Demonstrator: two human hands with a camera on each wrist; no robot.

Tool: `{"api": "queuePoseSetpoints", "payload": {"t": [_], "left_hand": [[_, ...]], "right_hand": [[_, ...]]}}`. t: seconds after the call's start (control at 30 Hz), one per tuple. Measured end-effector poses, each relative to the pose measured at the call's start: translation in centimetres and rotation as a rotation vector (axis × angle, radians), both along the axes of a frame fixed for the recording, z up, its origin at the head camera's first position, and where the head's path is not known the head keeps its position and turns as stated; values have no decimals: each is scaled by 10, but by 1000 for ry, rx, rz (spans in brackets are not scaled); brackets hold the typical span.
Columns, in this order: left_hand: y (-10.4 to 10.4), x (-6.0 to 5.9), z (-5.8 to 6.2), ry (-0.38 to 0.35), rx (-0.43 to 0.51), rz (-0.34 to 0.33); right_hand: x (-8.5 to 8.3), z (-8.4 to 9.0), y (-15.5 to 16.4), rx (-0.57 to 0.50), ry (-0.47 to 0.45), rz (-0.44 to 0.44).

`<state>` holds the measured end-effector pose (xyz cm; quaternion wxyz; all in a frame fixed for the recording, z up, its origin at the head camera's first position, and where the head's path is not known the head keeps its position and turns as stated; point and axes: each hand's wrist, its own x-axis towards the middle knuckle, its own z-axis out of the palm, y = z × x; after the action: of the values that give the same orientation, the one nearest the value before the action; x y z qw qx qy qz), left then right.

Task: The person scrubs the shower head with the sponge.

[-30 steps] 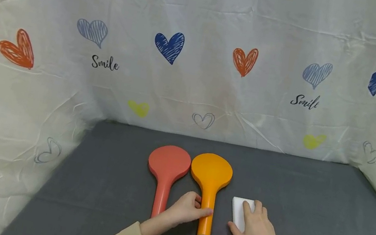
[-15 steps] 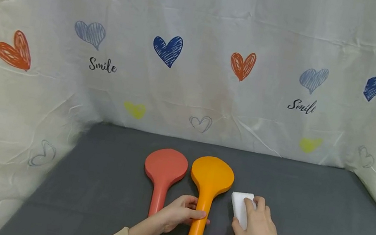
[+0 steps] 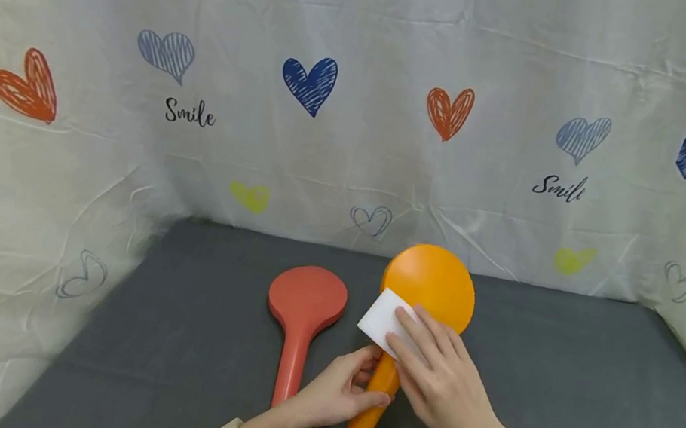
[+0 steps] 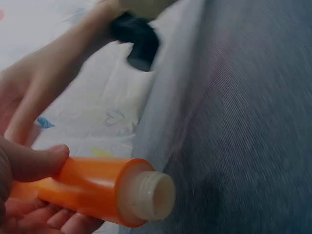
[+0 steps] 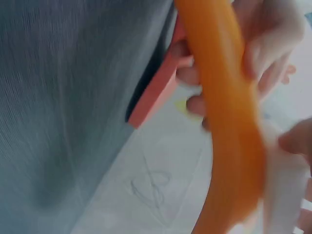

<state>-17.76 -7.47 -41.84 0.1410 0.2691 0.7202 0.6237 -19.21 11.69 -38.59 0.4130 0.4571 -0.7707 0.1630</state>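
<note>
My left hand (image 3: 339, 389) grips the handle of an orange paddle-shaped shower head (image 3: 430, 284), tilting it up off the grey cloth; its white threaded end (image 4: 155, 195) points toward me. My right hand (image 3: 441, 380) presses a white sponge block (image 3: 385, 319) against the neck of the orange head, fingers lying over the block. In the right wrist view the orange head (image 5: 229, 122) is blurred, and the white block (image 5: 282, 195) sits behind it. A red shower head (image 3: 303, 314) lies flat on the cloth to the left, untouched.
The grey cloth (image 3: 557, 405) covers the table. A white sheet printed with hearts and "Smile" (image 3: 364, 95) rises behind and at both sides, closing in the work area.
The left hand has lifted and tilted the orange head, its round end now up and further back. The right hand picked the white block off the cloth and brought it left onto the head.
</note>
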Motion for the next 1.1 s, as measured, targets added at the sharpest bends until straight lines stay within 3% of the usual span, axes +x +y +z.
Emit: {"api": "queuePoseSetpoints", "payload": {"t": [0.17, 0.37, 0.5, 0.67, 0.77, 0.87, 0.97, 1.1], "left_hand": [[2, 3, 0, 166, -54, -26], [5, 4, 0, 200, -70, -25], [5, 3, 0, 209, -70, -3], [4, 4, -2, 237, -55, 15], [4, 4, -2, 266, -53, 18], [6, 3, -2, 274, -41, 2], [7, 5, 1, 250, -28, -9], [6, 12, 17, 216, -26, 1]], "right_hand": [[-20, 22, 6, -148, 18, -65], [-31, 39, 20, -314, -63, -235], [-23, 31, 11, -247, -17, -162], [-6, 15, -6, -3, 64, -8], [-7, 16, -7, 17, 81, 17], [-17, 26, 0, -121, 74, -19], [-26, 37, 12, -306, 14, -117], [-30, 42, 21, -422, -98, -225]]}}
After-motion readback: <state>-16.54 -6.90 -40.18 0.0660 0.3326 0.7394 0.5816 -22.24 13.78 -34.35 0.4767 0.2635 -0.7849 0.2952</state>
